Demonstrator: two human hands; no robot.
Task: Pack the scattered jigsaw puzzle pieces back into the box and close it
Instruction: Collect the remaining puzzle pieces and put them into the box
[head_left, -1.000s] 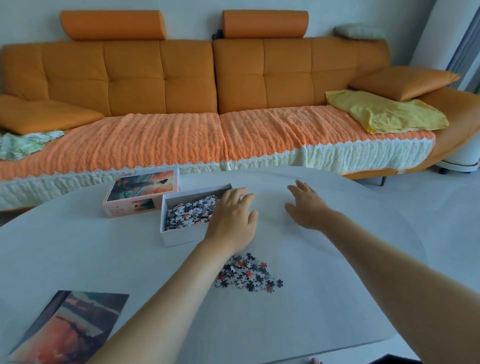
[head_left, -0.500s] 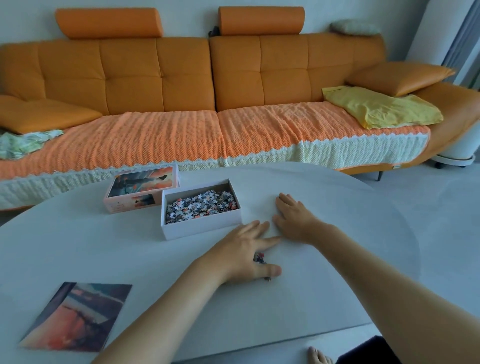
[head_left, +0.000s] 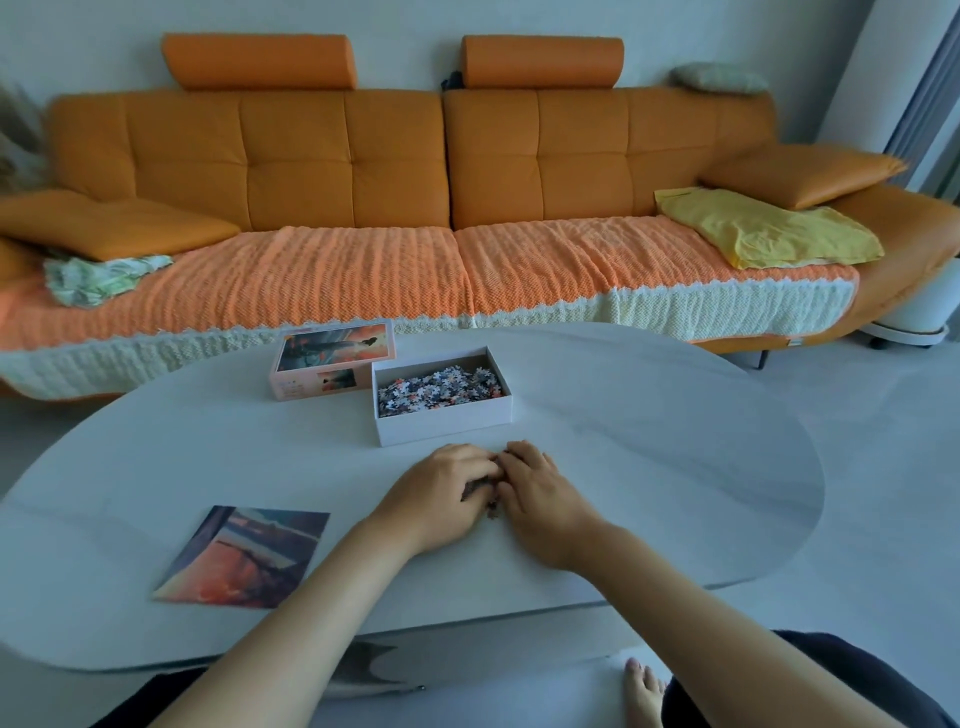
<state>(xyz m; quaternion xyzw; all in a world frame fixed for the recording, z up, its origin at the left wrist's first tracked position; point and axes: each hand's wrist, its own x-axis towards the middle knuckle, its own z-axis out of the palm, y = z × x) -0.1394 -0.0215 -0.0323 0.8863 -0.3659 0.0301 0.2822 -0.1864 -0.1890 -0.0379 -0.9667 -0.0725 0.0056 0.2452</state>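
Living room, orange sofa (head_left: 343, 156) behind pale worktop (head_left: 675, 467). I see left hand (head_left: 441, 493) and right hand (head_left: 540, 493) cupped together, each grip curled round only loose heap of pieces (head_left: 480, 488), likely corralling them for one scoop. Open box (head_left: 441, 423) just beyond, part filled; lid (head_left: 332, 358) beside it, off for loading

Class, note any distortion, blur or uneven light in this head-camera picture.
Head view: wide-angle bending bows the sofa and table rim; blur smears the left edge; light is soft, without glare or hard shadows; pieces between left hand and right hand look dark, indistinct.
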